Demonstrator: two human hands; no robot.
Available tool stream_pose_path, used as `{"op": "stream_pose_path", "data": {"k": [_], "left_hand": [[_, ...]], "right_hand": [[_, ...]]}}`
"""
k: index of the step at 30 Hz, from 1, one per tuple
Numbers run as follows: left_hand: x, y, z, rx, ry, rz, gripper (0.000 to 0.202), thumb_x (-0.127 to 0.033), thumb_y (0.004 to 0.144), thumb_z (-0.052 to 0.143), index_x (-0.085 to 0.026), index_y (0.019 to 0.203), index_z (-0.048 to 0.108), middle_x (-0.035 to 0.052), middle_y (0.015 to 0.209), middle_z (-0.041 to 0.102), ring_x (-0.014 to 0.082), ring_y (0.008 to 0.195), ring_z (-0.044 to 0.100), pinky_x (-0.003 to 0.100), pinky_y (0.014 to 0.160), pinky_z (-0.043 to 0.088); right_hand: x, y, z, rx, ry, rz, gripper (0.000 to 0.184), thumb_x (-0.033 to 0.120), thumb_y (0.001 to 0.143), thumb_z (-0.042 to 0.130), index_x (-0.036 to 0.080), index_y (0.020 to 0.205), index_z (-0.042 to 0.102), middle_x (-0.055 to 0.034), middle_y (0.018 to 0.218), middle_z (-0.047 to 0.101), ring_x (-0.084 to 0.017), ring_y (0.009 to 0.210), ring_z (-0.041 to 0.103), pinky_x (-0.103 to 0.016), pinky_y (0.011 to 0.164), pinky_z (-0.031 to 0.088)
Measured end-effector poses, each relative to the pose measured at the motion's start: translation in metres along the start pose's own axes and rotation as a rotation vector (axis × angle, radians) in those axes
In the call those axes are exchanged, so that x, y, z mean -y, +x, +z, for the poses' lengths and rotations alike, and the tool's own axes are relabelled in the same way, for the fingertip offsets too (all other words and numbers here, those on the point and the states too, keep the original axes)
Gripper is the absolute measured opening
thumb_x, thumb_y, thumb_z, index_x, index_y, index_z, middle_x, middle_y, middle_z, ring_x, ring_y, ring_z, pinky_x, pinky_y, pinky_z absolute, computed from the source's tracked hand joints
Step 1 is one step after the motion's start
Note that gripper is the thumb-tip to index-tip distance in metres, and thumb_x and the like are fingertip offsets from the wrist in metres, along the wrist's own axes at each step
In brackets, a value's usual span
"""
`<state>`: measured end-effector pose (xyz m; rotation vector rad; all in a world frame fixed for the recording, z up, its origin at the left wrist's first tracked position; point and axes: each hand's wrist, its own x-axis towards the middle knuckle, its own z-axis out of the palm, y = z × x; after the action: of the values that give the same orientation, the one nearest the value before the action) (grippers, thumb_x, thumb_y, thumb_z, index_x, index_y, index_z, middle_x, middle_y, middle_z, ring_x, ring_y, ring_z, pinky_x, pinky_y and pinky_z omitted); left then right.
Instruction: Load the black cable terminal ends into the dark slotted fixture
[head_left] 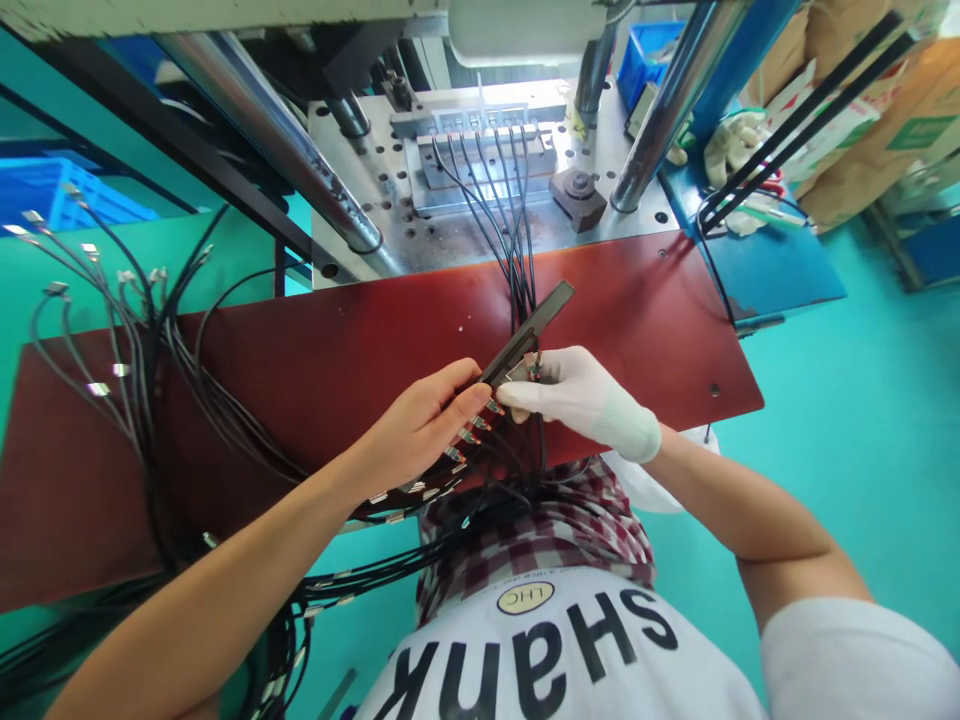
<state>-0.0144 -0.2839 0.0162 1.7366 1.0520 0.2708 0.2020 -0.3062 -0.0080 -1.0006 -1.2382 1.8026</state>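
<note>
My bare left hand [427,420] grips the lower end of a dark metal bar [536,325], which slants up to the right above the red-brown board. My right hand [585,395], in a white glove, pinches a small cable connector [534,366] beside the bar. Several more connectors [469,437] stick out below my left fingers. Behind the bar, black cables [517,260] run up to a metal fixture [480,150] in the press, where their ends sit in a row.
The red-brown board [390,350] spans the press front. Bundled black cables [142,400] lie at left, and others hang over my lap. Steel press columns [277,140] flank the fixture. A blue side table [780,260] at right holds gloves [731,150] and tools.
</note>
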Motion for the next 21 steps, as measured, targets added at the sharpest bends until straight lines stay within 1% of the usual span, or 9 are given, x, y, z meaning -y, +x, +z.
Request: {"op": "stream_pose_path", "data": {"k": [2,4,7,10,14,16,19,21], "left_hand": [[0.002,-0.001,0.0,-0.003,-0.074,-0.041,0.037,-0.051,0.099,0.045,-0.016,0.087,0.048,-0.0029,0.072,0.042,0.0072,0.062,0.04,0.018,0.054,0.036],[0.004,-0.002,-0.001,-0.011,-0.16,-0.077,0.036,-0.052,0.098,0.047,-0.017,0.091,0.049,-0.0029,0.073,0.042,0.0072,0.061,0.042,0.018,0.052,0.038],[0.007,-0.003,-0.002,-0.013,-0.264,-0.115,0.036,-0.054,0.096,0.048,-0.017,0.095,0.049,-0.0022,0.074,0.045,0.0076,0.06,0.044,0.017,0.051,0.039],[0.009,-0.003,0.0,0.003,-0.327,-0.132,0.037,-0.055,0.095,0.049,-0.017,0.097,0.05,-0.0008,0.077,0.048,0.0079,0.061,0.046,0.017,0.052,0.04],[0.011,-0.003,0.001,0.01,-0.412,-0.162,0.037,-0.055,0.094,0.051,-0.018,0.095,0.049,-0.001,0.077,0.048,0.0076,0.06,0.048,0.017,0.05,0.039],[0.012,-0.003,0.002,0.008,-0.431,-0.165,0.037,-0.055,0.094,0.052,-0.018,0.095,0.048,-0.0016,0.076,0.048,0.0072,0.059,0.047,0.017,0.05,0.039],[0.014,-0.003,0.002,0.002,-0.432,-0.157,0.037,-0.054,0.094,0.053,-0.018,0.096,0.049,-0.002,0.075,0.048,0.0069,0.058,0.046,0.017,0.05,0.039],[0.014,-0.003,0.001,-0.001,-0.427,-0.156,0.036,-0.054,0.094,0.053,-0.017,0.096,0.049,-0.0022,0.074,0.047,0.0066,0.058,0.046,0.017,0.05,0.038]], "right_hand": [[-0.005,-0.004,0.0,-0.074,0.086,-0.012,0.034,0.037,0.08,0.077,0.01,0.098,0.068,-0.0048,0.09,0.066,-0.01,0.078,0.06,-0.018,0.066,0.048],[-0.009,-0.009,-0.001,-0.135,0.157,-0.029,0.037,0.035,0.079,0.079,0.012,0.105,0.066,-0.0044,0.094,0.066,-0.009,0.078,0.06,-0.018,0.065,0.049],[-0.011,-0.015,0.0,-0.171,0.215,-0.069,0.029,0.032,0.081,0.077,0.012,0.099,0.066,-0.0022,0.089,0.065,-0.006,0.072,0.057,-0.017,0.067,0.05],[-0.013,-0.016,0.002,-0.23,0.225,-0.084,0.028,0.029,0.081,0.077,0.012,0.1,0.067,-0.003,0.092,0.067,-0.007,0.075,0.058,-0.016,0.068,0.049],[-0.017,-0.015,0.008,-0.257,0.231,-0.11,0.034,0.031,0.081,0.077,0.014,0.109,0.069,-0.0059,0.108,0.069,-0.011,0.094,0.063,-0.021,0.085,0.051],[-0.018,-0.015,0.01,-0.268,0.24,-0.111,0.034,0.03,0.078,0.08,0.014,0.105,0.07,-0.0048,0.104,0.069,-0.011,0.093,0.063,-0.022,0.086,0.051],[-0.016,-0.015,0.014,-0.319,0.231,-0.134,0.028,0.024,0.07,0.085,0.013,0.09,0.069,-0.0019,0.091,0.068,-0.01,0.083,0.061,-0.02,0.078,0.051],[-0.017,-0.014,0.016,-0.365,0.216,-0.152,0.028,0.019,0.065,0.086,0.013,0.085,0.068,-0.0009,0.085,0.066,-0.009,0.078,0.059,-0.019,0.072,0.05]]}}
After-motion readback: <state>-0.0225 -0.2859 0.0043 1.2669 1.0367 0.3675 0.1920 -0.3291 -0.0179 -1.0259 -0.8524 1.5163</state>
